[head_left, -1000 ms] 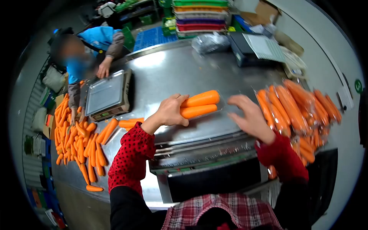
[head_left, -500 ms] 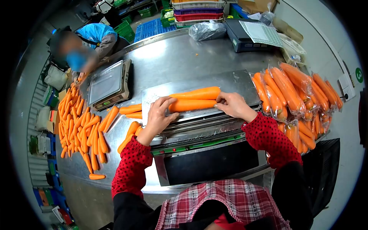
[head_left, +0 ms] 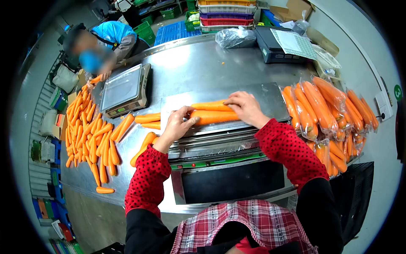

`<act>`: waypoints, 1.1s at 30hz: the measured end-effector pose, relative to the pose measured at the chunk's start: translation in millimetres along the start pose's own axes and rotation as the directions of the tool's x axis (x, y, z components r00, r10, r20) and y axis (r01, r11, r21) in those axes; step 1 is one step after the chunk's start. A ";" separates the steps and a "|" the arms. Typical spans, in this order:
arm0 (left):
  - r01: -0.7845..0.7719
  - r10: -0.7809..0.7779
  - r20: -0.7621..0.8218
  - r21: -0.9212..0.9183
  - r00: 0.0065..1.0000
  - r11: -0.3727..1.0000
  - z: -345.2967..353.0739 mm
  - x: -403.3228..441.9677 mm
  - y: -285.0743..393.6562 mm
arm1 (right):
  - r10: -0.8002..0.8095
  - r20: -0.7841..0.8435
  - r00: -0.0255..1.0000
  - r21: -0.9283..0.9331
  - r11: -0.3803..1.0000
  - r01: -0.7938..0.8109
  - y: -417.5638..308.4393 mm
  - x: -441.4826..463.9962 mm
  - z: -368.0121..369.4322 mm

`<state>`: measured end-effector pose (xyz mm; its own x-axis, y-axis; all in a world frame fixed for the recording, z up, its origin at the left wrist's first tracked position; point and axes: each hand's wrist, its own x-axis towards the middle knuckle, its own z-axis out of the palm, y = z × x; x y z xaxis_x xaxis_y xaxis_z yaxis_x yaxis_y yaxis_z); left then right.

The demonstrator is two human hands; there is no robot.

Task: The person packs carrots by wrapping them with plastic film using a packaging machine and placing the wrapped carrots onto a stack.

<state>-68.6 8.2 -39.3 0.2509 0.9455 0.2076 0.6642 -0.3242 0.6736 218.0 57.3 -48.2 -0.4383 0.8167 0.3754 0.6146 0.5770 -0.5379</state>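
Two large carrots lie side by side on the film sheet of the wrapping machine, in front of me. My left hand closes round their left ends. The fingers of my right hand are pressed together on the right end of the far carrot. Left of my left hand, more carrots lie in pairs. A loose pile of carrots spreads farther left. Carrots wrapped in clear film are stacked to the right.
A scale stands at the back left, beside a co-worker in blue holding a carrot. At the back are a crumpled plastic bag, a dark scale with papers on top, and stacked crates.
The carrots have come down from the air onto the film sheet. My right hand, apart from them at first, now touches them and has shifted to the far carrot.
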 end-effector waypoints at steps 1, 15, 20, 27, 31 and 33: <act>-0.017 0.018 -0.033 0.024 0.999 1.000 2.1 -0.8 1.0 | 0.074 0.062 0.995 0.119 0.990 -0.081 -1.4 1.9 -3.1; -0.036 0.104 -0.185 0.339 0.977 0.940 16.1 -4.4 9.2 | -0.089 -0.087 0.992 -0.064 0.994 0.084 -32.6 -8.0 9.5; -0.143 0.220 -0.190 0.353 0.957 0.925 7.2 -14.4 13.2 | 0.277 0.118 0.954 0.381 0.874 -0.301 -27.3 4.9 -7.8; -0.173 0.191 -0.149 0.127 0.970 0.977 6.0 -12.5 -3.6 | -0.075 0.172 0.982 -0.004 0.997 0.077 -12.3 -1.5 -24.8; -0.190 0.206 -0.128 0.129 0.970 0.973 22.3 -8.9 11.4 | -0.051 0.174 0.983 0.007 0.999 0.051 1.8 -8.7 -39.4; -0.145 0.159 -0.144 0.104 0.977 0.984 32.8 -6.7 18.5 | -0.022 0.162 0.987 0.076 0.997 0.010 7.3 -16.6 -44.0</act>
<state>-34.9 -5.1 -51.6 0.2497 0.8762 0.4122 0.6906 -0.4595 0.5585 258.6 48.2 -25.2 -0.5522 0.7922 0.2597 0.5588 0.5829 -0.5899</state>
